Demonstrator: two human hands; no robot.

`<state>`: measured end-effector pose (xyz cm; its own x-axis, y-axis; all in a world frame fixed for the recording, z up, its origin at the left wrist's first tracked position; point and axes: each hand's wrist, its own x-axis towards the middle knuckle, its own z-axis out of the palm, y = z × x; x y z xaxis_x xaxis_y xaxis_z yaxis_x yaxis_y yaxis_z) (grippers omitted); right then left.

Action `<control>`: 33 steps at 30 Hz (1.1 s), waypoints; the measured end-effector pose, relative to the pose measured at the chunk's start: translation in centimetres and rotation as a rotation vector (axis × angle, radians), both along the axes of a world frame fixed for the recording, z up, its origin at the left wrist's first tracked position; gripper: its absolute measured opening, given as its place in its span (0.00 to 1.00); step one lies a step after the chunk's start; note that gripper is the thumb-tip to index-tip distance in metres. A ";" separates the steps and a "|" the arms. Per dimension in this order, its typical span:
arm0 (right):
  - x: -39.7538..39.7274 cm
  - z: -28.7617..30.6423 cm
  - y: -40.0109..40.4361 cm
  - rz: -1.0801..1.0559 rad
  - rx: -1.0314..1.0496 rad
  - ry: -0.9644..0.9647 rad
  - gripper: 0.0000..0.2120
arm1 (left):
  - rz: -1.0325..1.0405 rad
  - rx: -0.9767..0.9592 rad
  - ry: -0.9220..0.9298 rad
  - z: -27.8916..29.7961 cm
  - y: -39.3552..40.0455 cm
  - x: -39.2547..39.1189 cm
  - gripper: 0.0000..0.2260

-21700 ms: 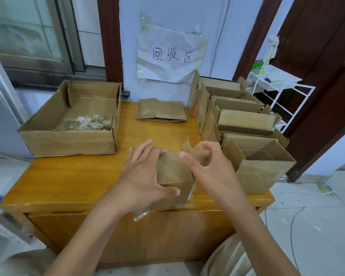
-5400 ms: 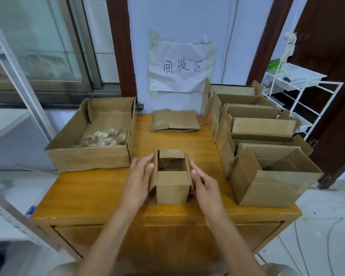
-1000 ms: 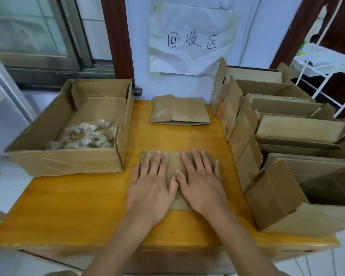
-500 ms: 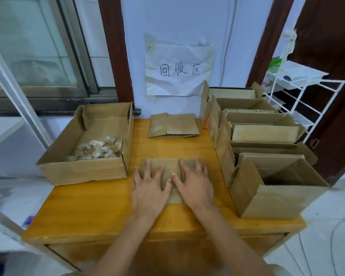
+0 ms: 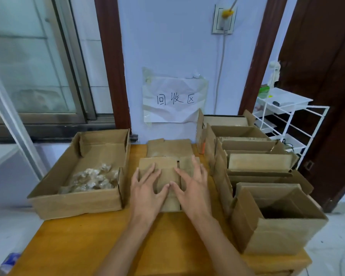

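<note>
The flat box (image 5: 163,168) lies on the table (image 5: 88,246) under the left hand (image 5: 147,188) and right hand (image 5: 193,186), fingers spread straight, pressing, gripping nothing. Let go, the springy card may pop open, or skew against the stack (image 5: 169,147). Pale wall (image 5: 167,36), wooden table, open boxes (image 5: 277,226) right, paper sign (image 5: 175,99).

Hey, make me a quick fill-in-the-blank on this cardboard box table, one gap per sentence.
The cardboard box under the left hand and right hand is folded ___.
The crumpled clear plastic sits in the big box at the ___ end of the table.
The handwritten paper sign is stuck to the ___.
Missing words: flat; left; wall.
</note>
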<state>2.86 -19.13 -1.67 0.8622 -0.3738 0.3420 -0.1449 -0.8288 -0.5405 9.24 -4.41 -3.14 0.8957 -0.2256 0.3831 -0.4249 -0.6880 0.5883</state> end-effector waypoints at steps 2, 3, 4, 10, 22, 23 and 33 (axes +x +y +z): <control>3.4 1.7 -1.5 -0.006 -0.049 -0.060 0.23 | 0.029 -0.075 0.017 1.7 -1.6 2.5 0.22; 5.4 2.3 -2.2 0.003 -0.067 -0.076 0.22 | 0.051 -0.133 0.051 2.6 -2.5 4.0 0.20; 7.4 3.0 -2.9 0.018 -0.074 -0.071 0.22 | 0.074 -0.187 0.084 3.5 -3.3 5.6 0.19; 17.1 3.0 -7.2 0.036 0.059 0.009 0.19 | 0.025 -0.050 0.151 5.0 -7.7 14.4 0.21; 23.7 -3.8 -8.0 -0.146 -0.084 0.327 0.23 | -0.002 0.511 0.148 -2.8 -11.1 20.2 0.27; 24.2 -3.8 -8.1 -0.150 -0.078 0.343 0.23 | -0.026 0.527 0.165 -2.8 -11.1 21.0 0.27; 26.9 -3.5 -9.5 -0.081 -0.104 0.325 0.25 | -0.008 0.506 0.146 -3.2 -12.6 24.3 0.27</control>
<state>29.75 -28.60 -5.18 0.9012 -0.4229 0.0945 -0.3629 -0.8558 -0.3686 33.58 -16.98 -6.31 0.9290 -0.3575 0.0960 -0.3702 -0.8983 0.2368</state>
